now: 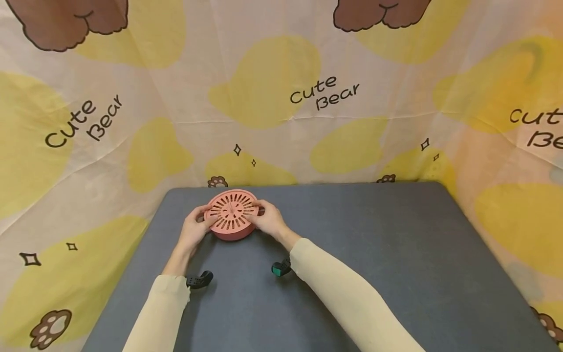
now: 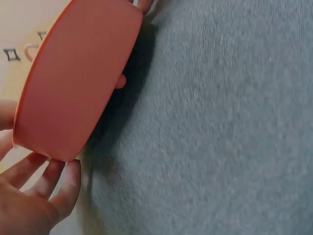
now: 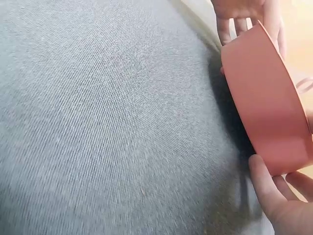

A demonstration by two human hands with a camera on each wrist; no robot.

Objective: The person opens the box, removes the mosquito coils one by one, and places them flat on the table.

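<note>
A round pink mosquito coil box with a slotted lid is at the far left part of the table, held between both hands and tilted toward me. My left hand grips its left side, thumb over the lid's edge and fingers around the side wall. On the opposite side my right hand holds it the same way. In the left wrist view the box's smooth side wall shows, with a small foot beneath and a thin loop on the lid. The box's inside is hidden.
A grey cloth-covered table spreads out below, its far edge close behind the box. A yellow and white printed curtain hangs behind and at both sides. Black wrist-worn pieces stick out near each sleeve cuff.
</note>
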